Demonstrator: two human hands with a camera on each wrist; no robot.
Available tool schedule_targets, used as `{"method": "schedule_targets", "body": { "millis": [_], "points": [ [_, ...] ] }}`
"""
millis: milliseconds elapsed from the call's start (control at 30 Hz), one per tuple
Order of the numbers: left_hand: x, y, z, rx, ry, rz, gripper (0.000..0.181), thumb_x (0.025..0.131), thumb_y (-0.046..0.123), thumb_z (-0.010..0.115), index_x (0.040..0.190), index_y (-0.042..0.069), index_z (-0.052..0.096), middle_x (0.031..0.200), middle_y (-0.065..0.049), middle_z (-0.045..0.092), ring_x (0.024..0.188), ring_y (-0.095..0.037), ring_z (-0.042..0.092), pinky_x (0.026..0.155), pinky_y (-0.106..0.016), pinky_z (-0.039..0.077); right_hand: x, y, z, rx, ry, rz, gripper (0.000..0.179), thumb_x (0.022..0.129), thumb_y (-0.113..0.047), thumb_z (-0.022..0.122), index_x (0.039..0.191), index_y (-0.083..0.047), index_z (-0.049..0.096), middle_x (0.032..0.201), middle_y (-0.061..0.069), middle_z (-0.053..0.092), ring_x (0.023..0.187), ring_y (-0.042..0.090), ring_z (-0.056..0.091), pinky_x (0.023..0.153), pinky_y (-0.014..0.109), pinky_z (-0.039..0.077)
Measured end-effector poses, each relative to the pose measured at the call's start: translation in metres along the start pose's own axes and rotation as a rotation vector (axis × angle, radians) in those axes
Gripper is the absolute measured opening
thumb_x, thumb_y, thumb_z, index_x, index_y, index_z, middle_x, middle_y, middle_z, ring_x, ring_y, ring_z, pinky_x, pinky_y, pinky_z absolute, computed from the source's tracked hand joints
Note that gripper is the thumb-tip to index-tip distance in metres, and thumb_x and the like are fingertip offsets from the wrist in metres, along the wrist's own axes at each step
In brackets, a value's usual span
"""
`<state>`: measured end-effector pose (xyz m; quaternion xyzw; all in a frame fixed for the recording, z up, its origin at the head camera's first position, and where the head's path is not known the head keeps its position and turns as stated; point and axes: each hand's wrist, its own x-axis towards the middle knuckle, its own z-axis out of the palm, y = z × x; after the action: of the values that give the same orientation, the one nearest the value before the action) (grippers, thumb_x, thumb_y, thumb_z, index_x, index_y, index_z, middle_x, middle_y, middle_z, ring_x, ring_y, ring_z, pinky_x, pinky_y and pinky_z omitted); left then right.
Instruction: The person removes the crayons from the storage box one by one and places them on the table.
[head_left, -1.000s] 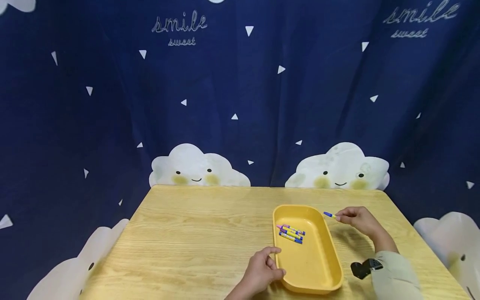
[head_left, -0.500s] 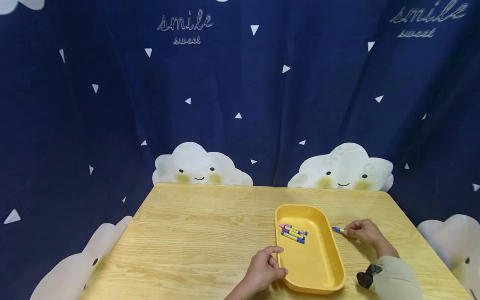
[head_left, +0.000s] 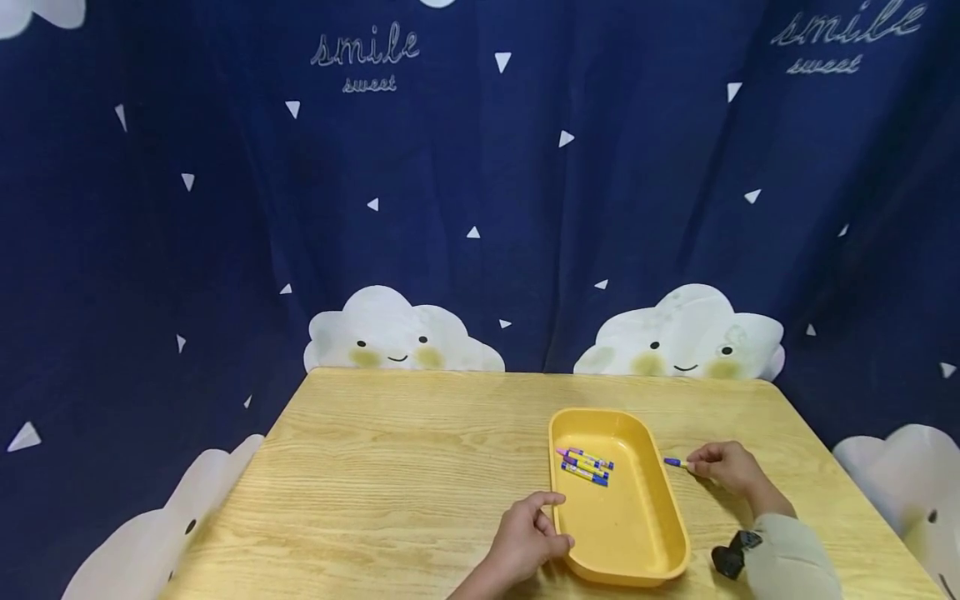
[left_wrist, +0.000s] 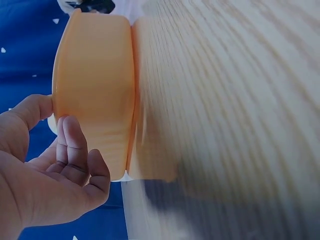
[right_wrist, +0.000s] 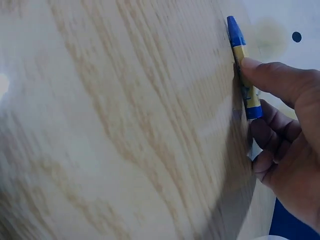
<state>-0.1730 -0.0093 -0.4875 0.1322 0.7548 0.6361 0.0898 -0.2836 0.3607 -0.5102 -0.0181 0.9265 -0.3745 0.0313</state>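
A blue crayon (head_left: 672, 462) in a yellow and blue wrapper lies at the table surface, just right of the yellow tray (head_left: 618, 537). My right hand (head_left: 731, 471) pinches its wrapper; the right wrist view shows a digit on top of the crayon (right_wrist: 238, 42) and the other fingers curled beneath and beside it. My left hand (head_left: 522, 537) grips the tray's near left rim. In the left wrist view, some fingers of that hand curl against the outer wall (left_wrist: 95, 65). Inside the tray, several crayons (head_left: 585, 473), one with a pink tip, lie side by side toward the far left.
Both hands work over a light wooden table (head_left: 390, 467). Behind it hangs a dark blue curtain (head_left: 420, 183) printed with clouds and triangles. A small black device (head_left: 729, 558) is strapped at the right sleeve (head_left: 795, 558).
The right hand has come toward me and down to the table with the blue crayon, from beside the tray's far right rim. The left hand keeps its place on the tray.
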Motion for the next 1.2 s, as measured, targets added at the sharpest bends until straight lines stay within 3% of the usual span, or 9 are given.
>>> {"method": "schedule_targets", "body": {
  "millis": [400,700,933,1200],
  "points": [
    [0.002,0.001,0.000,-0.018,0.006,-0.013,0.049,0.071,-0.002,0.075,0.117,0.000,0.058,0.061,0.003,0.052,0.052,-0.007,0.046,0.048,-0.020,0.040,0.003,-0.031,-0.028,-0.007,-0.015,-0.052,0.038,0.086,-0.019,0.067,0.107,0.011,0.059,0.093,0.017,0.063,0.083,0.028,0.058,0.071,0.042,0.048],
    [0.001,-0.001,-0.001,-0.022,-0.007,-0.009,0.048,0.072,-0.001,0.075,0.117,0.001,0.057,0.062,0.002,0.052,0.053,-0.007,0.047,0.049,-0.020,0.041,0.000,-0.031,-0.027,0.087,0.005,-0.078,0.048,0.085,-0.033,0.067,0.112,0.006,0.060,0.102,0.015,0.063,0.090,0.026,0.058,0.075,0.047,0.047],
    [0.002,-0.003,0.000,-0.033,-0.003,0.004,0.048,0.071,-0.001,0.075,0.116,0.001,0.058,0.061,0.003,0.051,0.053,-0.007,0.047,0.048,-0.020,0.040,-0.007,-0.056,-0.024,0.196,-0.102,-0.014,0.054,0.089,-0.034,0.063,0.124,0.005,0.053,0.117,0.020,0.057,0.104,0.034,0.054,0.080,0.053,0.045],
    [0.002,-0.001,-0.001,-0.030,-0.004,-0.007,0.048,0.071,0.000,0.075,0.116,0.001,0.058,0.062,0.002,0.052,0.053,-0.007,0.048,0.049,-0.021,0.041,0.003,-0.083,-0.016,0.239,-0.114,-0.063,0.052,0.087,-0.033,0.066,0.123,0.002,0.055,0.116,0.017,0.059,0.101,0.029,0.056,0.081,0.049,0.045]
  ]
}}
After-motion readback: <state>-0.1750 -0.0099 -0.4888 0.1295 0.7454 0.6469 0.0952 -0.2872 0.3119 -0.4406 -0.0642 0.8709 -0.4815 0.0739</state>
